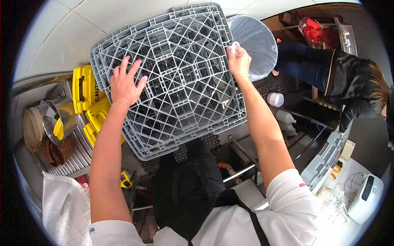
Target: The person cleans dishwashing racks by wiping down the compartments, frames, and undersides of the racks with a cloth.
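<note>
In front of me is a grey plastic crate (186, 105) with a lattice face, and more grey crate edges show beneath it. My left hand (126, 85) rests on the lattice near its left side, fingers spread and holding nothing. At the crate's right edge, my right hand (239, 63) is closed around a small crumpled white cloth (234, 46), possibly a paper wipe. The cloth touches or nearly touches the crate's rim. Just beyond the right hand stands a round bin (254, 47) lined or covered with clear plastic.
Yellow caution signs (83, 90) stand left of the crate, beside a metal pot (61, 117) on a rack. A white towel (65, 205) hangs at lower left. On the right, another person (349, 78) bends forward near a white tub (275, 99) and a counter (328, 221).
</note>
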The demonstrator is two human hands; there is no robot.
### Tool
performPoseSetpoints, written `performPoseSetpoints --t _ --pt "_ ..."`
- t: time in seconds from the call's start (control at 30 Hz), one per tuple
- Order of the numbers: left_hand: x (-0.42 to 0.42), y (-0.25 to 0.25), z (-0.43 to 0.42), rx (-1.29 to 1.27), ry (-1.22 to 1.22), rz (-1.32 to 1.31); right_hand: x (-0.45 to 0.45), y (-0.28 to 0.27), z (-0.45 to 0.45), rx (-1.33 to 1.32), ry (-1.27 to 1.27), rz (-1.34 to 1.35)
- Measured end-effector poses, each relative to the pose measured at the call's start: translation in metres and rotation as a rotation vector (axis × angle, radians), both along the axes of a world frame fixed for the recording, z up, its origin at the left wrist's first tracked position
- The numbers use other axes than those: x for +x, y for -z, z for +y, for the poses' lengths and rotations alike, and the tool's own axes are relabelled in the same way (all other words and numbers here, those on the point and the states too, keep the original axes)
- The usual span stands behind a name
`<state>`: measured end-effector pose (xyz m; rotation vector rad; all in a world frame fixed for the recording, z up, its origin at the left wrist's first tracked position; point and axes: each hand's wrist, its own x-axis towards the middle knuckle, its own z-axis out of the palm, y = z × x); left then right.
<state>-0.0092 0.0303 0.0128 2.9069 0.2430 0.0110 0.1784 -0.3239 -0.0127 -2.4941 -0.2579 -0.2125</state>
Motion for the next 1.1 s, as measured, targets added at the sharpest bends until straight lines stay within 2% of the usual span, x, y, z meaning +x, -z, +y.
performPoseSetpoints --t 0.03,0.13,0.17,0.2,0.27,0.37,0.47,0.6,0.63,0.73,0.77,0.87,1.0,1.07,1.1 --pt "0.000 0.001 0.001 0.005 -0.001 0.000 0.001 -0.002 -0.001 0.026 0.031 0.108" --pt "0.000 0.004 0.002 0.012 0.015 -0.025 0.006 -0.024 0.005 -0.194 -0.011 0.194" --pt "-0.001 0.004 0.003 0.012 0.011 -0.020 0.017 -0.043 0.014 -0.388 -0.056 0.396" --pt "-0.001 0.001 0.002 0.012 0.014 -0.011 0.025 -0.035 0.013 -0.510 -0.138 0.323" --pt "0.001 0.000 0.000 0.016 0.022 -0.011 0.027 -0.021 0.015 -0.582 -0.142 0.216" --pt "-0.001 0.003 0.002 0.017 0.007 -0.018 0.012 -0.009 0.018 -0.372 -0.017 0.040" --pt "0.001 -0.001 0.000 0.004 -0.001 0.007 0.005 0.002 0.004 -0.085 0.019 0.002" --pt "0.001 0.001 0.002 0.019 -0.001 0.017 0.009 -0.004 -0.015 0.634 0.208 0.273" --pt "0.001 0.001 0.002 0.024 -0.001 0.009 0.012 -0.007 -0.024 0.550 0.104 0.337" --pt "0.002 0.001 0.001 0.022 -0.004 0.021 0.007 -0.033 -0.014 -0.055 -0.057 0.421" --pt "0.001 0.001 0.000 0.022 -0.005 0.022 0.009 -0.035 -0.004 -0.215 -0.105 0.206" --pt "0.003 0.001 0.001 0.030 0.004 0.013 0.030 -0.009 0.019 -0.422 -0.089 0.054" --pt "0.005 -0.001 0.000 -0.001 -0.008 0.023 0.012 0.004 0.008 -0.103 0.001 -0.104" --pt "0.005 -0.003 0.001 -0.030 -0.008 0.029 0.004 -0.008 -0.005 0.223 0.037 0.111" --pt "0.005 -0.003 0.001 -0.023 0.000 0.017 0.002 -0.012 -0.011 0.569 0.183 0.337"
